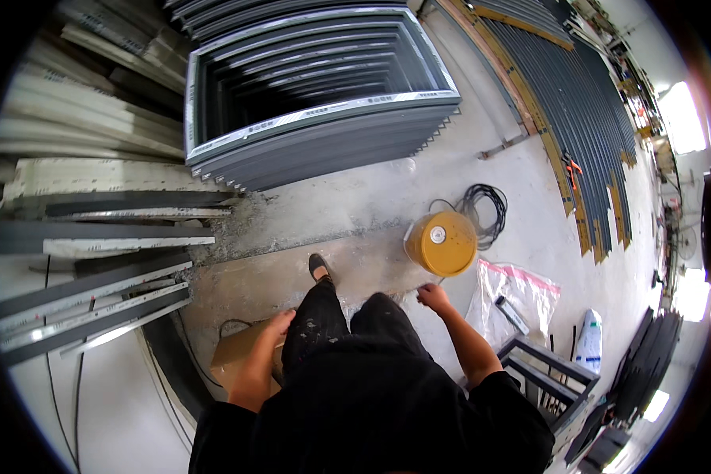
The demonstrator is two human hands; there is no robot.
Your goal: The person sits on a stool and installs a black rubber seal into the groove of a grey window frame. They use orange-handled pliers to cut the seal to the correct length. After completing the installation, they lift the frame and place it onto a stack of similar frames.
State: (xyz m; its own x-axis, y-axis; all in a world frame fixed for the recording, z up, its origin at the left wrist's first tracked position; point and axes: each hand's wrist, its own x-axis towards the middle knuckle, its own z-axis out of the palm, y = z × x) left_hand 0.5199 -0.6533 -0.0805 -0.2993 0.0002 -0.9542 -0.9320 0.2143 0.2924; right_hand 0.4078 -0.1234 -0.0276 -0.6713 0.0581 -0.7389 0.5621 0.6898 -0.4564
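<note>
Left hand (pixel 279 324) grips a flat cardboard piece (pixel 241 355); right hand (pixel 433 297), loosely curled and empty, hangs near a lidded round yellow bucket (pixel 441 243).

Workshop floor seen from above

A stack of frames (pixel 316 95) lies ahead on the floor (pixel 355 205), loose bars (pixel 95 237) to its left. A bucket (pixel 441 243) stands right of the foot (pixel 319 268), a cable coil (pixel 486 209) behind it, a plastic bag (pixel 517 304) just beside it.

Bright, even daylight fills the scene, with blown-out glare from the windows (pixel 682 118) along the right rim. Fisheye distortion bends straight edges outward, corners vignette to black, and shadows on the floor (pixel 347 213) stay soft.
</note>
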